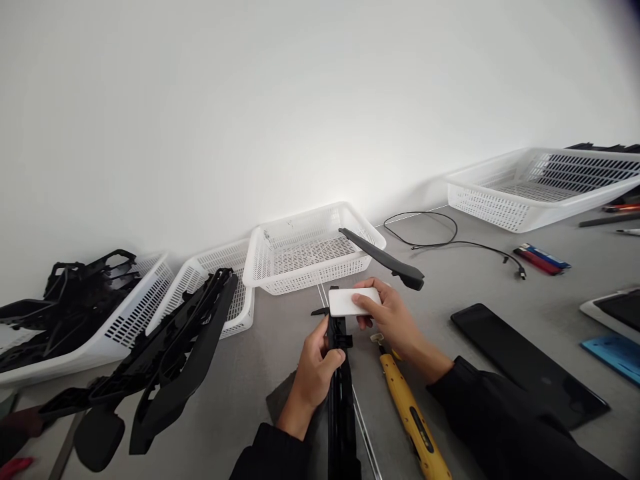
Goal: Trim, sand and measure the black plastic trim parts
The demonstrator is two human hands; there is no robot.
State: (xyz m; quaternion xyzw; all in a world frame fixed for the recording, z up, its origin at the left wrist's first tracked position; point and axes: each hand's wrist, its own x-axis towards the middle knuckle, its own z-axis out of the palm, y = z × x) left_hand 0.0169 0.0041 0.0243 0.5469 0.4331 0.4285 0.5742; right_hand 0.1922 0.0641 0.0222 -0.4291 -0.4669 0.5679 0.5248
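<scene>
My left hand (316, 373) is closed around a long, narrow black plastic part (342, 407), its thumb on the upper side. The part runs from the bottom edge up to the white piece. In my right hand (387, 310) is a white rectangular block (345, 302) with rounded corners, thumb on top and fingers beneath. It lies across the far end of the black part; whether they touch I cannot tell. Just right of the part lies a yellow handheld tool (411, 420) with a small tip. Thin white cords run beside the part.
A white basket (315, 275) stands ahead, a curved black piece (383, 257) leaning over its rim. To the left, more baskets hold black plastic parts (185, 367). On the right are a black cable (455, 230), lighters (543, 259), a dark phone-like slab (525, 363) and another white basket (490, 207).
</scene>
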